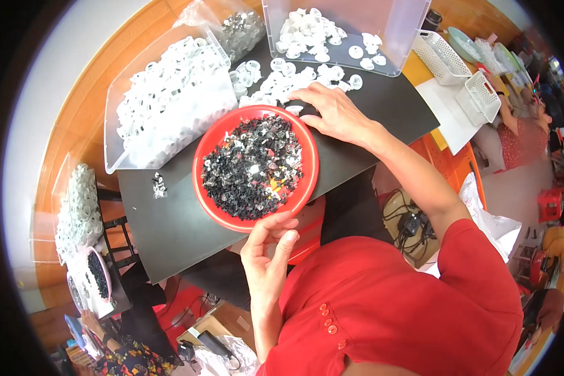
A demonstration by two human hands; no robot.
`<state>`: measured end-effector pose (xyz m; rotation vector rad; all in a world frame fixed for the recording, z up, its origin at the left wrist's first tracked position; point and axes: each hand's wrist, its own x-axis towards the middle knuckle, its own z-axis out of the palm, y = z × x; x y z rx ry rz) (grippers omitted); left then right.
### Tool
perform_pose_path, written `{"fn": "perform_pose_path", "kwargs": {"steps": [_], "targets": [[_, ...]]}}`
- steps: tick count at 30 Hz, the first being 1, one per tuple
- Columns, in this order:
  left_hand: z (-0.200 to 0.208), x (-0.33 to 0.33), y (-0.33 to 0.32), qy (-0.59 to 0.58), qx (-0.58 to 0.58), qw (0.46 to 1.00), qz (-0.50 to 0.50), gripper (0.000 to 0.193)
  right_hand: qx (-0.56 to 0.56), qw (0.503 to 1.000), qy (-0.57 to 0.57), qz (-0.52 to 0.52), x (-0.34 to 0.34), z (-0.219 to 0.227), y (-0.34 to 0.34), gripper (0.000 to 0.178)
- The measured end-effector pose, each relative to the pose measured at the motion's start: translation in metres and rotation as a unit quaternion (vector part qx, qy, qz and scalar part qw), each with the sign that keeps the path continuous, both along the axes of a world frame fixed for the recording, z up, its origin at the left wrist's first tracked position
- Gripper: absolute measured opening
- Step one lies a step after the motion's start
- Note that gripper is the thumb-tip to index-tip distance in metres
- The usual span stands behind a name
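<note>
My right hand (pixel 335 116) reaches over the far part of the dark table, its fingers and thumb apart. Its fingertips are at a loose heap of white round plastic pieces (pixel 269 91). Just in front of my body, my left hand (pixel 266 247) is raised by the near rim of a red bowl (pixel 202 203). Its fingers are curled, with the thumb tip close to them; whatever they hold, if anything, is too small or hidden to name. Many tiny black, clear and white parts (pixel 238 182) fill the bowl, with a few yellow and red bits among them.
A clear bin (pixel 111 147) full of white pieces stands left of the bowl, another clear bin (pixel 357 59) lies behind. A few small parts (pixel 159 186) rest on the table (pixel 163 232). White baskets (pixel 479 97) stand at right. Other people (pixel 520 141) sit at both sides.
</note>
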<state>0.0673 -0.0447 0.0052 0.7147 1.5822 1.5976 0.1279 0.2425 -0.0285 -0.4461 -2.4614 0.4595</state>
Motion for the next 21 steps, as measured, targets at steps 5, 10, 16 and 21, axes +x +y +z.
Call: {"fn": "perform_pose_path", "kwargs": {"steps": [5,10,16,21], "targets": [[-0.001,-0.005,0.011,-0.014,0.012,1.0,0.003,0.026,-0.028,0.998,-0.033,0.038,-0.002,-0.009,0.011,0.022],[0.0,-0.019,0.024,-0.08,0.063,0.994,0.028,0.035,-0.064,0.996,0.063,0.013,0.008,0.024,-0.017,0.012],[0.004,-0.028,0.055,-0.167,0.093,0.979,0.073,0.047,-0.113,0.973,0.12,0.158,0.009,0.056,-0.069,0.013],[0.001,-0.028,0.055,-0.222,0.124,0.964,0.082,0.047,-0.14,0.954,0.143,0.221,-0.006,0.053,-0.08,0.015]]}}
